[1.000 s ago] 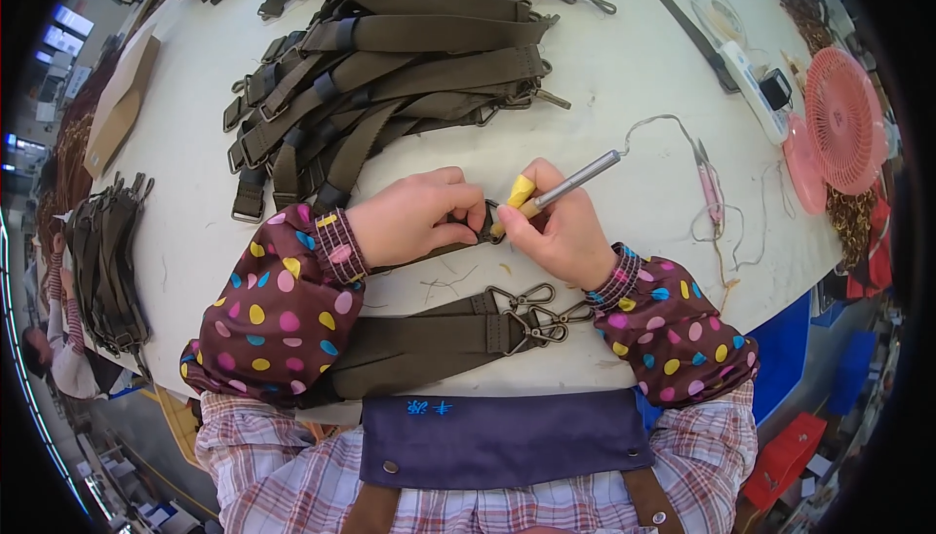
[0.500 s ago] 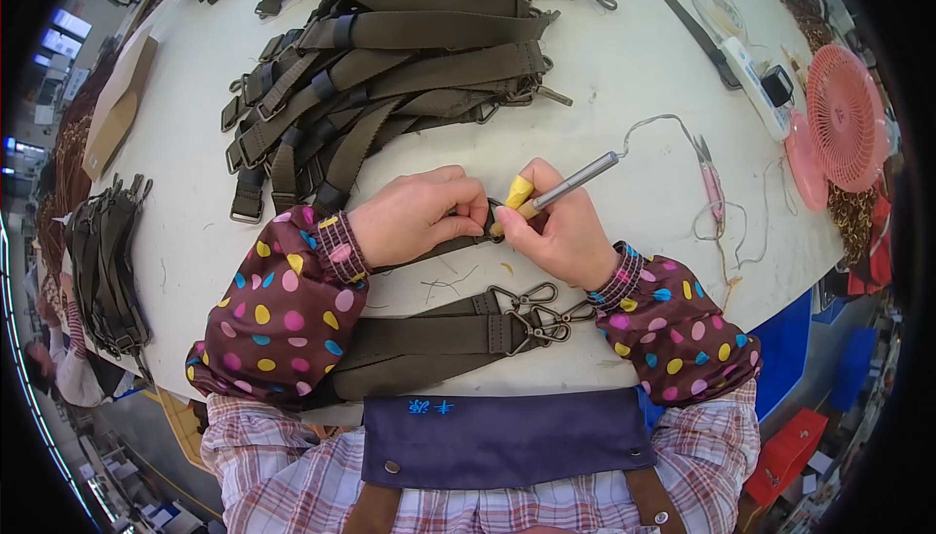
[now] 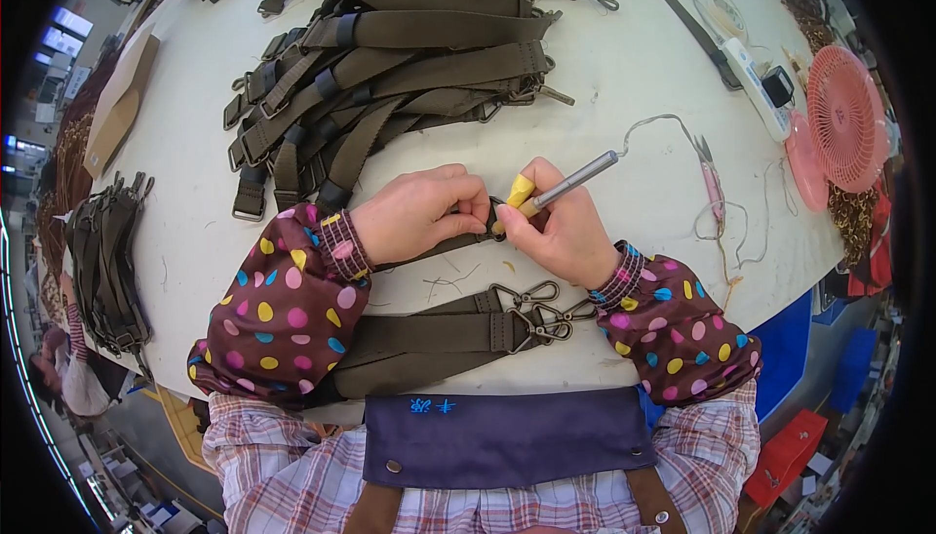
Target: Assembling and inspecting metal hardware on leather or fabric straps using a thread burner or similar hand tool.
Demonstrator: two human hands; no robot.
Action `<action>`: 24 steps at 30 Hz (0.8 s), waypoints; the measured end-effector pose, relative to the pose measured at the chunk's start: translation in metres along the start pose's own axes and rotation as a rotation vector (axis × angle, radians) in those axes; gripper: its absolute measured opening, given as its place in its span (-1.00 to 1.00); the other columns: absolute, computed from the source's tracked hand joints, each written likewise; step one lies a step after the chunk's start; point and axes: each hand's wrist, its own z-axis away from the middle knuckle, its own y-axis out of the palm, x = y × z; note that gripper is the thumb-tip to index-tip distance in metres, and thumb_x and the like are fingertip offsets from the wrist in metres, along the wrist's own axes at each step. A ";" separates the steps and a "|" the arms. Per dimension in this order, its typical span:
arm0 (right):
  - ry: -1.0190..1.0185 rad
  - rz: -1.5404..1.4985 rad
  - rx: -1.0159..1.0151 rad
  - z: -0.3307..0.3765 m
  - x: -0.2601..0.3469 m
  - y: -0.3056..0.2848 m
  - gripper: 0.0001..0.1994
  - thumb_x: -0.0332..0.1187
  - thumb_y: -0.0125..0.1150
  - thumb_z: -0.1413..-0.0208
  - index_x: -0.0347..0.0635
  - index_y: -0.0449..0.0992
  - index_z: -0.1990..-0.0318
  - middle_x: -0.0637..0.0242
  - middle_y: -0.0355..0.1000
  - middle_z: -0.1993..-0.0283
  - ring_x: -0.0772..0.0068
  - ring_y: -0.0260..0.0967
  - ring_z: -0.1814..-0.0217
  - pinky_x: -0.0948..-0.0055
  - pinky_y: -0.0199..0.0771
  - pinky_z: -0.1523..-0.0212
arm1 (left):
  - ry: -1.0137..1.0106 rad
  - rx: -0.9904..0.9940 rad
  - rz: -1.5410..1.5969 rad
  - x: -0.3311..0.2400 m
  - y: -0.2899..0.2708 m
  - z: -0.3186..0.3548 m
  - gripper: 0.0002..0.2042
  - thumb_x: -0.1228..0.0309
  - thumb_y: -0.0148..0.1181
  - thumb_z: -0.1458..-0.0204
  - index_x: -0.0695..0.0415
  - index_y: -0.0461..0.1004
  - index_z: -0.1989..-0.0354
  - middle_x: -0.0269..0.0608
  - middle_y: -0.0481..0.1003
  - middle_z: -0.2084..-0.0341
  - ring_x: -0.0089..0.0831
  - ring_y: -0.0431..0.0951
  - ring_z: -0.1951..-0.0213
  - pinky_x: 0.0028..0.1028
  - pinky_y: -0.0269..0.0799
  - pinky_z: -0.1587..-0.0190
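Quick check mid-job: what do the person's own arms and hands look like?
Both arms wear puffy, shiny maroon sleeves with pink, yellow, blue and pale spots, gathered into dark, pale-checked cuffs. The right hand has a yellow wrap around one of its fingers; the left hand shows no glove or wrap.

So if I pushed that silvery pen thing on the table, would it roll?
Maybe a little, because the pen-like tool looks round and slim. The cord at its end might tug and stop it rolling far.
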 end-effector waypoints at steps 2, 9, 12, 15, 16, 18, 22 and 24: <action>0.007 0.015 0.012 0.000 0.002 0.000 -0.79 -0.40 0.19 0.01 -0.22 0.25 0.38 0.34 0.34 0.62 0.59 0.28 0.64 0.56 0.26 0.59 | 0.049 -0.027 -0.005 0.007 0.001 0.001 -0.90 0.51 0.18 0.02 0.16 0.39 0.35 -0.27 0.36 0.47 -0.43 0.40 0.43 -0.47 0.35 0.37; -0.023 -0.234 -0.070 -0.004 0.000 0.005 -0.82 -0.43 0.16 -0.05 -0.23 0.24 0.34 0.39 0.35 0.57 0.72 0.23 0.61 0.64 0.21 0.59 | -0.276 -0.116 0.433 0.007 0.006 0.006 -0.90 0.45 0.02 -0.15 0.18 0.26 0.29 -0.37 0.35 0.56 -0.70 0.36 0.57 -0.69 0.34 0.61; -0.078 -0.135 -0.081 -0.008 -0.001 0.005 -0.81 -0.42 0.17 -0.05 -0.24 0.25 0.32 0.40 0.32 0.57 0.72 0.19 0.63 0.64 0.18 0.61 | -0.280 -0.157 0.424 0.003 0.007 0.007 -0.90 0.46 0.02 -0.15 0.21 0.26 0.30 -0.36 0.35 0.57 -0.69 0.39 0.57 -0.67 0.35 0.60; -0.028 -0.120 -0.061 -0.012 -0.001 0.007 -0.79 -0.40 0.19 -0.05 -0.24 0.25 0.32 0.40 0.28 0.59 0.69 0.17 0.63 0.61 0.17 0.62 | -0.278 -0.156 0.439 0.007 0.008 0.008 -0.90 0.47 0.01 -0.15 0.21 0.26 0.30 -0.35 0.37 0.57 -0.68 0.40 0.57 -0.67 0.36 0.60; -0.038 -0.101 -0.063 -0.011 -0.002 0.007 -0.79 -0.40 0.20 -0.04 -0.24 0.26 0.32 0.39 0.28 0.60 0.68 0.17 0.63 0.60 0.17 0.62 | -0.277 -0.155 0.439 0.007 0.008 0.007 -0.90 0.47 0.01 -0.15 0.21 0.26 0.30 -0.35 0.37 0.57 -0.68 0.40 0.57 -0.67 0.36 0.60; -0.046 -0.081 -0.065 -0.011 -0.002 0.007 -0.78 -0.40 0.20 -0.04 -0.24 0.26 0.32 0.39 0.28 0.60 0.67 0.18 0.63 0.59 0.17 0.62 | -0.256 -0.162 0.448 0.007 0.007 0.007 -0.87 0.45 0.05 -0.13 0.21 0.24 0.32 -0.31 0.39 0.61 -0.63 0.43 0.58 -0.63 0.38 0.60; -0.021 -0.061 -0.049 -0.011 -0.001 0.006 -0.78 -0.39 0.20 -0.04 -0.24 0.26 0.32 0.37 0.29 0.60 0.64 0.19 0.64 0.58 0.18 0.62 | -0.257 -0.155 0.445 0.006 0.006 0.006 -0.87 0.45 0.05 -0.12 0.21 0.24 0.32 -0.30 0.39 0.61 -0.63 0.43 0.57 -0.63 0.38 0.61; -0.030 -0.060 -0.049 -0.010 0.001 0.007 -0.78 -0.39 0.21 -0.04 -0.24 0.26 0.32 0.37 0.29 0.60 0.63 0.19 0.64 0.57 0.18 0.62 | -0.261 -0.161 0.435 0.005 0.007 0.008 -0.87 0.46 0.05 -0.12 0.21 0.24 0.32 -0.30 0.39 0.61 -0.63 0.44 0.57 -0.62 0.39 0.61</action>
